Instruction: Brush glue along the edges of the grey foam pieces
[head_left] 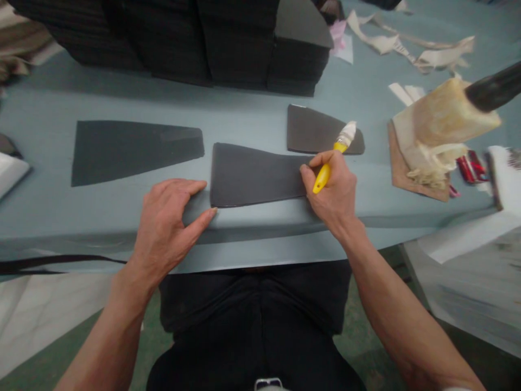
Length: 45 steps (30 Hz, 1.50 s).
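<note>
A dark tapered panel (256, 176) lies flat in front of me, its wide end to the left. My left hand (173, 212) rests by that wide end, fingers apart, with the thumb tip touching the lower corner. In my right hand (336, 187) is a yellow-handled paintbrush (338, 149), its white bristles pointing up and away. The fingertips of that hand also reach the panel's narrow end and cover part of it. Left of the panel lies another dark tapered piece (134, 149). A smaller dark piece (313, 130) sits behind the narrow end, partly under the brush in view.
Tall stacks of dark panels (171, 43) line the back of the blue-grey table (244, 103). To the right stands a glue-crusted yellowish container (439, 119) with a dark handle, on a brown board (401, 168). Torn strips (378, 41) lie behind it. A black strap (61, 263) runs along the front left edge.
</note>
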Each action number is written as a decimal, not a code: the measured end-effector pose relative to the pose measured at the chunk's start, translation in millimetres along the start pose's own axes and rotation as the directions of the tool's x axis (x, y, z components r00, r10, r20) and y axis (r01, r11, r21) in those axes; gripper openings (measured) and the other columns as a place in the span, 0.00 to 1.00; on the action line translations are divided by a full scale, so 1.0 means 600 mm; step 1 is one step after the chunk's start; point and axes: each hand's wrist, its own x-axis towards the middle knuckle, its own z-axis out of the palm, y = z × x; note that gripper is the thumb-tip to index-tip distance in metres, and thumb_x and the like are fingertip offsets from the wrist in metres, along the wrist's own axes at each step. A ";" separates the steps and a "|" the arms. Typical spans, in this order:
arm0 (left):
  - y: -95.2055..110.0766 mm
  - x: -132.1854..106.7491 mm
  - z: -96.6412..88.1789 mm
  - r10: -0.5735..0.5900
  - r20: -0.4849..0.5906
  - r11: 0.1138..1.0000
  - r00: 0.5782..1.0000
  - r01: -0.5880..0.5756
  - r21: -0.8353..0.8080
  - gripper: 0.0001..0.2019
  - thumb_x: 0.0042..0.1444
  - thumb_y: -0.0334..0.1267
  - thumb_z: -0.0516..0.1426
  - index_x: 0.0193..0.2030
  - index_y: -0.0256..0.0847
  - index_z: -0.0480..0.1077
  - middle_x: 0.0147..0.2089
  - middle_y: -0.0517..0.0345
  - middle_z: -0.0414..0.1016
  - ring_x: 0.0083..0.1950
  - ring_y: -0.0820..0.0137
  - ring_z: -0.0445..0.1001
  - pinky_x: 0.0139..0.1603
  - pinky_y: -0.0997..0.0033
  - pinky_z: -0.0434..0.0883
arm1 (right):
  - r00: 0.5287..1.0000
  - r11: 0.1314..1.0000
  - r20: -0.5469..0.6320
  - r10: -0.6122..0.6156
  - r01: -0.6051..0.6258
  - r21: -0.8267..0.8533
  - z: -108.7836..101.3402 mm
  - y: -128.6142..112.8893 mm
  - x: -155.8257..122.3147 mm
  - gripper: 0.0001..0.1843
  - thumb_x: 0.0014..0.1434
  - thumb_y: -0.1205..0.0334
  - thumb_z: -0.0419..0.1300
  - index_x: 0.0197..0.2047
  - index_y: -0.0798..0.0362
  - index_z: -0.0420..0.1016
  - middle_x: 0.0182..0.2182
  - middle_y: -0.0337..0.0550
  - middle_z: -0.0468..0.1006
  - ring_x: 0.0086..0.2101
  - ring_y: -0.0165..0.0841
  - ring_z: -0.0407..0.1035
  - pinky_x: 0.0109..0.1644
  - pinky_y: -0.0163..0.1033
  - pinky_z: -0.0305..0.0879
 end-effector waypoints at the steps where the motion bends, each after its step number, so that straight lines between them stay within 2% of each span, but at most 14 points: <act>1: -0.001 0.001 0.000 0.006 0.008 1.000 1.000 -0.006 -0.004 0.19 0.67 0.52 0.60 0.59 0.48 0.75 0.58 0.51 0.83 0.62 0.51 0.78 0.68 0.49 0.69 | 1.000 1.000 -0.001 0.003 -0.003 -0.005 -0.001 0.002 -0.001 0.07 0.64 0.57 0.63 0.40 0.47 0.69 0.30 0.34 0.74 0.27 0.31 0.64 0.34 0.40 0.60; 5: -0.002 0.002 -0.001 0.016 0.015 1.000 1.000 -0.016 -0.011 0.18 0.67 0.51 0.60 0.60 0.49 0.75 0.58 0.52 0.84 0.62 0.51 0.79 0.68 0.49 0.70 | 1.000 1.000 0.002 0.005 -0.005 -0.020 -0.006 0.011 -0.006 0.05 0.64 0.58 0.62 0.40 0.47 0.69 0.30 0.35 0.75 0.27 0.32 0.66 0.34 0.40 0.60; 10: 0.000 -0.001 -0.003 -0.026 0.023 1.000 0.999 0.026 0.003 0.20 0.67 0.51 0.60 0.62 0.50 0.74 0.60 0.52 0.83 0.65 0.50 0.77 0.69 0.46 0.69 | 1.000 0.999 0.009 0.013 -0.013 -0.036 -0.007 0.021 -0.011 0.05 0.64 0.60 0.62 0.40 0.46 0.69 0.30 0.35 0.75 0.27 0.32 0.66 0.34 0.40 0.62; 16: 0.008 -0.003 -0.008 -0.105 0.034 0.994 0.994 0.106 -0.025 0.19 0.66 0.43 0.59 0.64 0.53 0.74 0.60 0.54 0.81 0.66 0.48 0.76 0.70 0.40 0.70 | 0.999 0.999 0.033 0.002 -0.001 -0.054 -0.010 0.027 -0.009 0.03 0.64 0.63 0.60 0.40 0.46 0.69 0.32 0.38 0.76 0.28 0.33 0.68 0.36 0.42 0.65; 18: 0.012 -0.003 -0.010 -0.128 0.044 0.991 0.991 0.129 -0.031 0.19 0.68 0.43 0.57 0.64 0.54 0.74 0.60 0.54 0.81 0.67 0.49 0.75 0.70 0.41 0.69 | 0.999 0.998 0.037 0.014 -0.012 -0.064 -0.011 0.030 -0.008 0.04 0.64 0.64 0.60 0.41 0.46 0.68 0.32 0.38 0.76 0.29 0.34 0.68 0.37 0.43 0.67; 22: 0.019 -0.005 -0.012 -0.133 0.058 0.991 0.989 0.133 0.002 0.18 0.72 0.44 0.54 0.65 0.51 0.73 0.61 0.51 0.80 0.68 0.51 0.74 0.71 0.42 0.68 | 1.000 0.998 0.025 0.016 -0.014 -0.057 -0.011 0.031 -0.009 0.06 0.63 0.63 0.62 0.40 0.45 0.68 0.31 0.38 0.75 0.28 0.34 0.67 0.37 0.44 0.67; 28: 0.022 -0.004 -0.016 -0.157 0.042 0.988 0.987 0.157 -0.010 0.16 0.73 0.43 0.54 0.63 0.51 0.74 0.61 0.54 0.80 0.67 0.53 0.75 0.70 0.45 0.70 | 1.000 1.000 0.003 0.013 -0.013 0.007 -0.008 0.025 -0.011 0.06 0.65 0.61 0.63 0.40 0.44 0.68 0.31 0.39 0.75 0.28 0.35 0.68 0.37 0.46 0.68; 36: 0.019 -0.002 -0.013 -0.100 0.031 0.995 0.995 0.099 0.028 0.16 0.73 0.42 0.55 0.62 0.46 0.75 0.58 0.51 0.82 0.66 0.53 0.76 0.67 0.44 0.72 | 1.000 0.998 -0.004 0.004 -0.004 0.068 -0.007 0.019 -0.007 0.08 0.64 0.61 0.65 0.39 0.44 0.68 0.32 0.40 0.74 0.29 0.36 0.67 0.36 0.47 0.68; 40: 0.020 -0.003 -0.012 -0.120 0.050 0.992 0.991 0.118 0.043 0.17 0.74 0.42 0.53 0.63 0.46 0.75 0.59 0.51 0.82 0.67 0.53 0.75 0.68 0.42 0.71 | 1.000 0.994 0.021 0.015 -0.017 0.104 -0.005 0.019 -0.005 0.08 0.65 0.60 0.66 0.39 0.44 0.68 0.32 0.40 0.74 0.28 0.35 0.66 0.35 0.46 0.67; 45: 0.018 0.000 -0.012 -0.074 0.040 0.997 0.996 0.073 0.025 0.16 0.73 0.41 0.54 0.62 0.47 0.76 0.59 0.53 0.83 0.67 0.51 0.76 0.69 0.41 0.70 | 0.999 0.990 0.048 0.014 -0.020 0.136 -0.006 0.017 -0.005 0.08 0.64 0.61 0.66 0.39 0.44 0.68 0.31 0.39 0.73 0.28 0.34 0.65 0.35 0.46 0.66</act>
